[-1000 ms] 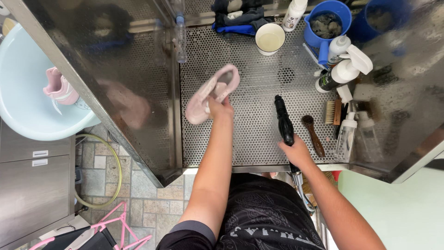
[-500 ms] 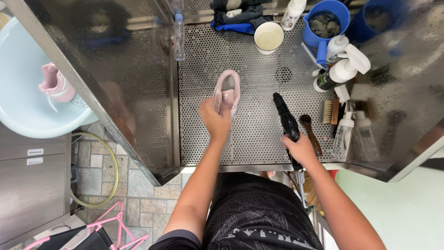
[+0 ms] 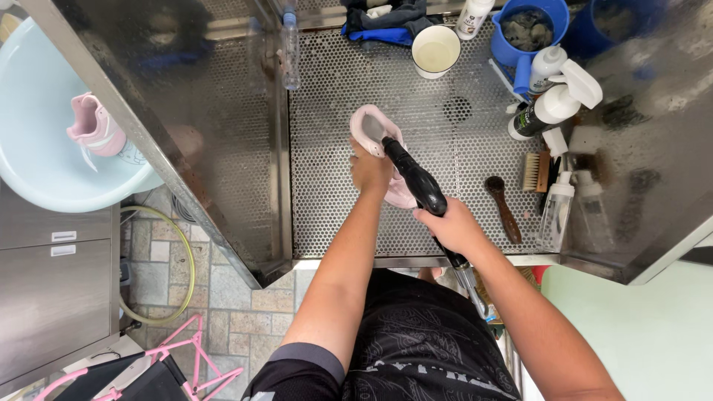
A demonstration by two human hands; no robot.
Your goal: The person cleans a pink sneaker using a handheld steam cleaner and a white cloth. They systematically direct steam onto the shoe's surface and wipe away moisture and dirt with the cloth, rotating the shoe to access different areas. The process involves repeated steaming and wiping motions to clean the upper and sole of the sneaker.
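A pink shoe (image 3: 369, 124) lies on the perforated steel sink floor (image 3: 327, 186), its opening facing up. My left hand (image 3: 370, 172) grips it at the middle. My right hand (image 3: 450, 226) holds a black spray nozzle (image 3: 413, 177) on a hose, and the nozzle's tip points into the shoe's opening. Part of the shoe is hidden under my left hand and the nozzle.
A second pink shoe (image 3: 95, 128) sits in a pale blue basin (image 3: 30, 171) at left. A white cup (image 3: 434, 50), a blue bucket (image 3: 529, 30), spray bottles (image 3: 553, 104) and brushes (image 3: 505, 208) stand along the sink's back and right side. Steel walls flank the sink.
My right hand has swung the black nozzle left, from the sink floor to the shoe's opening. My left hand has turned the shoe and keeps hold of it.
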